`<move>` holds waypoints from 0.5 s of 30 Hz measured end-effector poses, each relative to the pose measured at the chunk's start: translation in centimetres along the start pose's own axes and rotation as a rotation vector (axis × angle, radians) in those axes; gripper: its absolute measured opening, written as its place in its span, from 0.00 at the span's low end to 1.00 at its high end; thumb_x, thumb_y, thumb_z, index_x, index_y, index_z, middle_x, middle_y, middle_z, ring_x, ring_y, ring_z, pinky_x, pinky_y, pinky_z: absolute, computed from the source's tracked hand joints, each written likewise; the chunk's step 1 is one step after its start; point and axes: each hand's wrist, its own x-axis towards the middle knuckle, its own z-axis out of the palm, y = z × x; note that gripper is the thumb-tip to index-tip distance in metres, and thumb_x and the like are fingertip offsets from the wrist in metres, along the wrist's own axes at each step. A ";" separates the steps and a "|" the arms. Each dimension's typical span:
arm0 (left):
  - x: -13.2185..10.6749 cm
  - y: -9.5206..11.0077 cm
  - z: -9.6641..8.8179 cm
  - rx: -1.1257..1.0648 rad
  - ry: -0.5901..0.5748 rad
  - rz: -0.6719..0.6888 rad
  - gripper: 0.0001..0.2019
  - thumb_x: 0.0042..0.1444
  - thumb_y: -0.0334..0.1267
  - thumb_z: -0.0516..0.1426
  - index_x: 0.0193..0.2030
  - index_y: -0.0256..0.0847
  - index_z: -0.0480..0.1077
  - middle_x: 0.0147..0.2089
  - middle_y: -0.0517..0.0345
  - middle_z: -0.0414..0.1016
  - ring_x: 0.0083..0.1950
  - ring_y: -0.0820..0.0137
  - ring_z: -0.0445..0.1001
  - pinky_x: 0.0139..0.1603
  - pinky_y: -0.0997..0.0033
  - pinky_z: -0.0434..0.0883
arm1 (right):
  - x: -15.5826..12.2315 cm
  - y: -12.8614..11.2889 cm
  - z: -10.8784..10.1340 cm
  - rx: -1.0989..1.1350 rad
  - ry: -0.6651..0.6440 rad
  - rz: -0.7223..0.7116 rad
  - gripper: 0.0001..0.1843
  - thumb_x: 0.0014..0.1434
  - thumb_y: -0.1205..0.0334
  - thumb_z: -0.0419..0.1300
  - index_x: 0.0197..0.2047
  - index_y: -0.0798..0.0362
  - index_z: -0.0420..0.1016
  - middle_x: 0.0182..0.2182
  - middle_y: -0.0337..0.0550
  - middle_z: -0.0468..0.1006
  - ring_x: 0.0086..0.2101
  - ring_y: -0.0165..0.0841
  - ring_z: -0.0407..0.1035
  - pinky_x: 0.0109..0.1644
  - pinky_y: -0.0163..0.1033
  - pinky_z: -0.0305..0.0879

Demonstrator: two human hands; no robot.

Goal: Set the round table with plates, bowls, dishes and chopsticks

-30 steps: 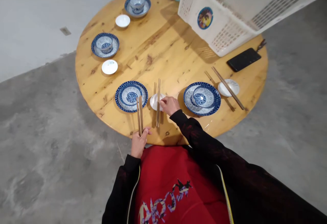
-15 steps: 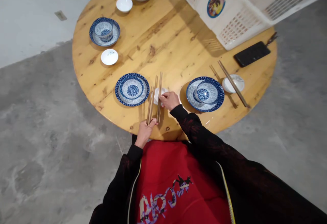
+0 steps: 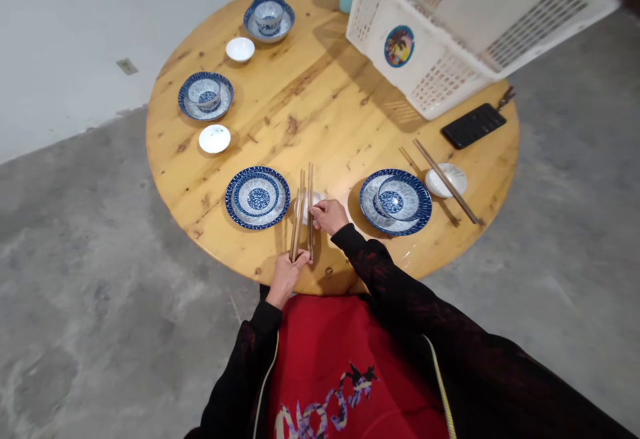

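At the table's near edge my left hand (image 3: 289, 273) is closed around the lower ends of some wooden chopsticks (image 3: 297, 222), which point away from me. My right hand (image 3: 330, 215) pinches another pair of chopsticks (image 3: 311, 189) around its middle, over a small white dish (image 3: 316, 197) that the sticks and fingers partly cover. To the left lies a blue-and-white plate (image 3: 235, 215) with a patterned bowl (image 3: 259, 195) on it. On the right, a similar plate (image 3: 367, 202) carries a bowl (image 3: 400, 199).
Chopsticks (image 3: 445, 179) rest across a white dish (image 3: 453, 189) at the right. Behind them lie a black phone (image 3: 474, 125) and a large white plastic basket (image 3: 435, 82). More plates with bowls (image 3: 205, 94) and white dishes (image 3: 215, 139) stand along the left of the round wooden table (image 3: 340, 125).
The view has tilted up, so the table sits lower and more of its far side shows. The chopsticks in my left hand have come closer together; both hands keep their holds.
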 end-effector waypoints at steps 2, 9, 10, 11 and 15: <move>0.1 0.1 0.0 0.032 -0.023 0.025 0.13 0.50 0.47 0.62 0.25 0.38 0.76 0.21 0.58 0.71 0.27 0.70 0.68 0.29 0.74 0.61 | -0.1 -0.2 -0.1 0.009 0.000 0.006 0.14 0.60 0.59 0.57 0.27 0.54 0.78 0.12 0.34 0.71 0.21 0.32 0.73 0.33 0.32 0.68; 0.1 0.8 -0.4 0.110 -0.048 0.073 0.12 0.51 0.43 0.60 0.22 0.38 0.73 0.21 0.60 0.69 0.27 0.71 0.66 0.31 0.74 0.59 | -0.5 -0.9 -0.5 0.032 -0.005 0.015 0.13 0.60 0.61 0.57 0.26 0.54 0.77 0.14 0.34 0.73 0.19 0.30 0.72 0.33 0.31 0.67; 0.1 0.9 -0.5 0.121 -0.050 0.078 0.12 0.51 0.42 0.59 0.22 0.39 0.73 0.22 0.60 0.69 0.28 0.71 0.66 0.31 0.74 0.60 | -0.5 -0.9 -0.5 0.028 -0.004 0.014 0.13 0.60 0.61 0.57 0.26 0.54 0.77 0.14 0.35 0.73 0.20 0.30 0.72 0.32 0.31 0.67; 0.0 1.0 -0.5 0.131 -0.052 0.082 0.12 0.51 0.42 0.59 0.22 0.39 0.73 0.22 0.60 0.70 0.28 0.71 0.66 0.32 0.74 0.60 | -0.4 -0.8 -0.5 0.024 -0.003 0.013 0.13 0.60 0.61 0.57 0.26 0.54 0.77 0.13 0.35 0.72 0.20 0.30 0.72 0.32 0.31 0.66; 0.1 1.5 -0.8 0.160 -0.066 0.094 0.11 0.51 0.42 0.58 0.22 0.39 0.73 0.24 0.59 0.71 0.29 0.70 0.67 0.33 0.73 0.61 | -0.2 -0.7 -0.4 0.015 0.000 0.017 0.14 0.60 0.60 0.57 0.27 0.54 0.78 0.12 0.35 0.71 0.21 0.31 0.73 0.31 0.31 0.65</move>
